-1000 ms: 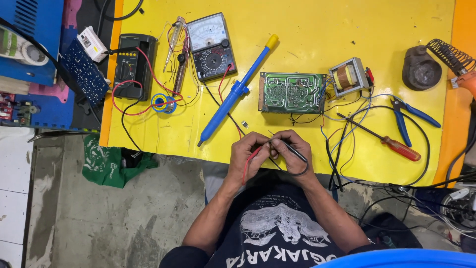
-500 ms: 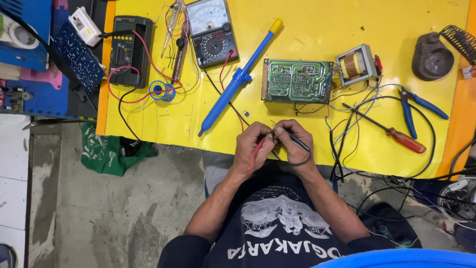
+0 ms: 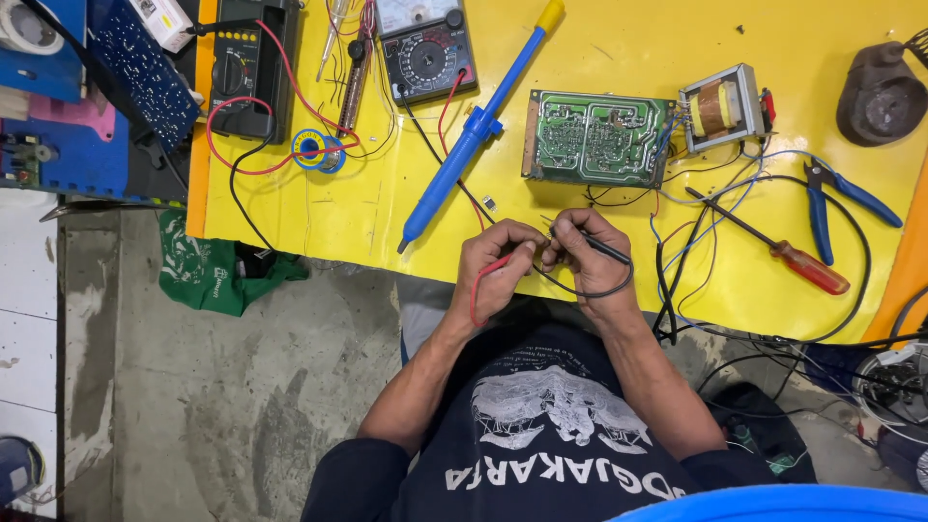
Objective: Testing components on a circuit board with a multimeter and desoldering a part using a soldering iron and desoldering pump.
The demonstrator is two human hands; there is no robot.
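We find both hands together at the bench's near edge: the left hand [image 3: 498, 266] pinches the red probe lead [image 3: 480, 280], the right hand [image 3: 590, 256] grips the black probe [image 3: 601, 249], tips meeting on something too small to identify. Risk: a slipped probe; trailing leads could snag the circuit board [image 3: 597, 140].

A white rectangular dial face is noted on the analogue meter [image 3: 425, 48] at the yellow table's far edge, with a small white labelled box [image 3: 162, 17] at far left
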